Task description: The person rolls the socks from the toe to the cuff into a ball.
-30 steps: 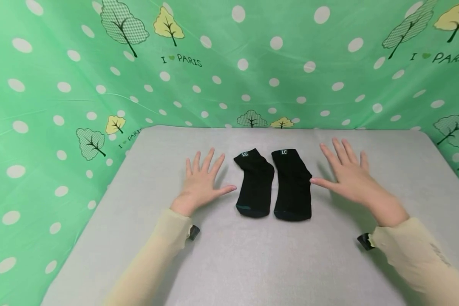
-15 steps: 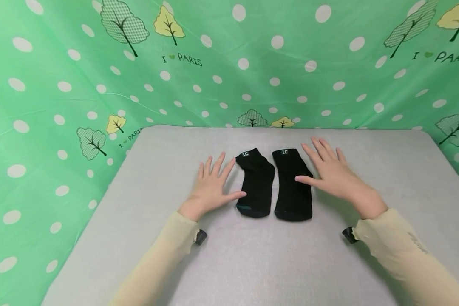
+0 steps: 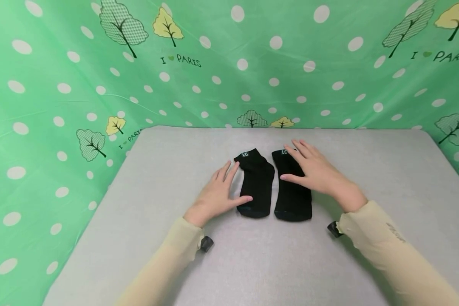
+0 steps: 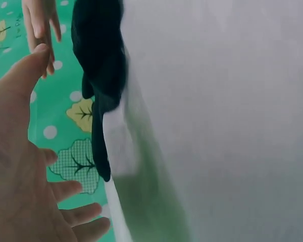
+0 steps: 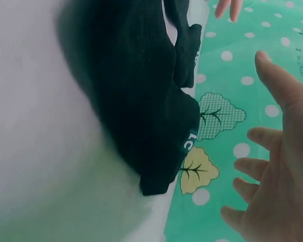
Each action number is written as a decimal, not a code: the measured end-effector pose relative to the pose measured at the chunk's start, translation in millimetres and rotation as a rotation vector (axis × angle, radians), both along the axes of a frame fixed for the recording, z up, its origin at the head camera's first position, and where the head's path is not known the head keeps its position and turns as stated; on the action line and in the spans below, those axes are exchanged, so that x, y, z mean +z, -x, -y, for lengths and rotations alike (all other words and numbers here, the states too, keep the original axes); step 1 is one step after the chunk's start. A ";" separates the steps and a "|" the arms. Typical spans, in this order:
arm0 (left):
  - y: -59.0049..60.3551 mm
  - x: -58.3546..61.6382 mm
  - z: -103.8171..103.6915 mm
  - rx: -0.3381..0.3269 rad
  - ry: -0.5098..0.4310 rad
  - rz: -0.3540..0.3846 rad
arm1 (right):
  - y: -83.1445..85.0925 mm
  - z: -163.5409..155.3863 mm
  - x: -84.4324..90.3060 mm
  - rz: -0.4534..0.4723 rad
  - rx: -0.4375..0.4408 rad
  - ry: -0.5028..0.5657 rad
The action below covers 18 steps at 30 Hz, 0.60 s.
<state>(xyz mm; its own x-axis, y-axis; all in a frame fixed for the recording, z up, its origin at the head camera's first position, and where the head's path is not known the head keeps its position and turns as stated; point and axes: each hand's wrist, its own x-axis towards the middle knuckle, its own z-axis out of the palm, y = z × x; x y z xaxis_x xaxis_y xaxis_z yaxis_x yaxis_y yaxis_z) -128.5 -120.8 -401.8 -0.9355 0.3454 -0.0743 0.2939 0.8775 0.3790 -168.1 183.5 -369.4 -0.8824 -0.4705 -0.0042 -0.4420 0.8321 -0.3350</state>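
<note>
Both hands had closed in on the pair of socks since the earlier frame, where they lay flat on the counter well out to either side. The left hand (image 3: 218,193) sat with fingers straight and spread, its thumb tip touching the lower edge of the left sock (image 3: 257,183). The right hand (image 3: 313,172) hovered over or rested on the upper part of the right sock (image 3: 292,199) with fingers extended — contact could not be confirmed from the head view, and the wrist views showed its fingers relaxed and gripping nothing. Neither hand had taken hold of anything.

The two socks lay side by side, just apart, near the middle of the grey counter (image 3: 176,263), cuffs pointing away toward the green dotted backdrop (image 3: 61,85). Each cuff carried a small pale label; each toe showed a dark teal band.

Handling assessment: short black knit socks — judged light, soft and limp, with no stiffness to hold shape when lifted. Not fragile, and the knit should offer ready grip against bare fingers. A flat press would probably drag the fabric over the counter rather than lift it. The cuff, or the toe end, looked the sounder place for a pinch between thumb and fingers; taken mid-length, a sock would likely droop from both ends.
</note>
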 end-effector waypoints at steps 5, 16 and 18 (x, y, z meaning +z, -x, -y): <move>-1.7 -0.6 -3.1 0.054 -0.120 0.067 | 3.4 8.9 -3.5 0.018 0.001 0.043; -6.0 -3.3 -7.1 0.100 -0.368 0.138 | 11.5 27.8 -9.4 0.062 -0.003 0.116; -6.7 -4.4 -8.0 0.095 -0.427 0.149 | 13.3 31.1 -10.4 0.074 -0.001 0.128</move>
<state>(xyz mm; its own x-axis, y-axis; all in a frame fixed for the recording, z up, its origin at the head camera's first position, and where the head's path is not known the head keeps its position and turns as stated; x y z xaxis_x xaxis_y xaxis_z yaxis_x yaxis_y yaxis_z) -121.9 -112.8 -406.2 -0.9544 0.2874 -0.0806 0.1342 0.6543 0.7442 -181.4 152.4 -379.8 -0.8824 -0.4704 -0.0089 -0.4115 0.7808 -0.4701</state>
